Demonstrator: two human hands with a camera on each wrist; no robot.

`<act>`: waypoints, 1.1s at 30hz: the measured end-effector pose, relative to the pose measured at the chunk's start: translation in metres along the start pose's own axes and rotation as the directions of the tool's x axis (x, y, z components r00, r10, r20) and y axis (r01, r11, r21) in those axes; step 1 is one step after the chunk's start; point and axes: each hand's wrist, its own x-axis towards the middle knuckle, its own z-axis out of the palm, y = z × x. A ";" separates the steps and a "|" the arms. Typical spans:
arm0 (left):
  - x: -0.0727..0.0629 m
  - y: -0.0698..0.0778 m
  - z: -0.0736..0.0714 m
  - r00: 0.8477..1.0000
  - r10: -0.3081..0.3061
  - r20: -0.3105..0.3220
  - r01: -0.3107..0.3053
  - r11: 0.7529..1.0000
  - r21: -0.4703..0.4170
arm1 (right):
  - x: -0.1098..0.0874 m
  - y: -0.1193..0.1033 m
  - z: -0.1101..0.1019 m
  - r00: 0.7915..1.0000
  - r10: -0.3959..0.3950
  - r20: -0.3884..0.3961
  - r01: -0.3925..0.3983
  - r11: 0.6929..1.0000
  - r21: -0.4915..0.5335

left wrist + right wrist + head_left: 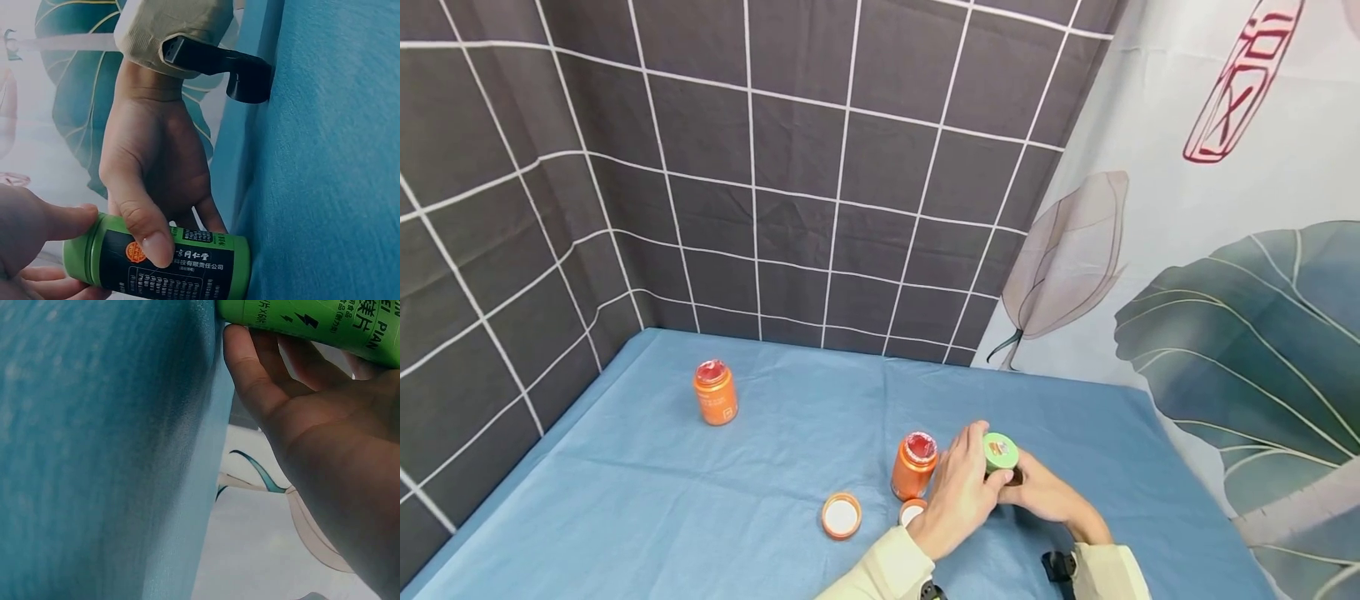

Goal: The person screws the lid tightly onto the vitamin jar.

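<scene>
A green supplement bottle [187, 275] with a black label stands upright close over the blue cloth, between both hands. My left hand [958, 492] has thumb and fingers around its green lid [1000, 451]; in the left wrist view the lid sits on the bottle's neck. From the other side, my right hand [1048, 496] grips the bottle's body, its thumb lying across the label. The right wrist view shows those fingers [250, 369] wrapped around the bottle's lower part. Just left of my left hand is an orange bottle [912, 469] without its cap, its reddish mouth showing.
An orange cap [841, 516] lies with its white inside up, and another cap [911, 512] is partly hidden by the left hand. Farther back on the left stands a second uncapped orange bottle [716, 393]. Dark checked cloth [797, 225] hangs behind the table.
</scene>
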 end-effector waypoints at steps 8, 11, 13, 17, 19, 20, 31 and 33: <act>-0.001 0.001 -0.003 0.997 0.051 0.053 -0.054 0.998 0.043 | 0.000 -0.002 0.001 1.000 0.026 -0.001 -0.026 0.999 0.026; 0.000 0.001 -0.004 0.994 0.074 0.081 -0.079 0.995 0.055 | 0.000 -0.001 0.001 0.999 0.034 -0.006 -0.034 0.999 0.030; 0.001 0.001 -0.005 0.991 0.070 0.110 -0.074 0.997 0.037 | 0.000 -0.001 0.001 0.999 0.037 0.001 -0.037 0.999 0.033; 0.000 0.000 -0.007 0.985 0.017 0.170 -0.007 0.998 -0.060 | -0.001 0.001 0.001 0.999 0.026 0.028 -0.027 0.999 0.042; -0.001 0.000 -0.006 0.987 -0.006 0.160 0.020 0.996 -0.086 | -0.001 0.001 0.001 0.999 0.006 0.036 -0.007 0.999 0.041; -0.002 0.000 -0.005 0.990 -0.012 0.144 0.025 0.995 -0.092 | -0.001 0.001 0.001 0.999 -0.006 0.037 0.005 0.999 0.041; -0.003 0.000 0.004 0.998 0.006 -0.056 -0.009 0.998 -0.063 | 0.001 0.002 0.000 0.998 -0.041 0.037 0.040 0.999 0.034; -0.003 -0.001 0.003 0.999 0.018 -0.051 -0.021 0.998 -0.063 | 0.001 0.001 0.000 0.999 -0.024 0.037 0.023 0.999 0.023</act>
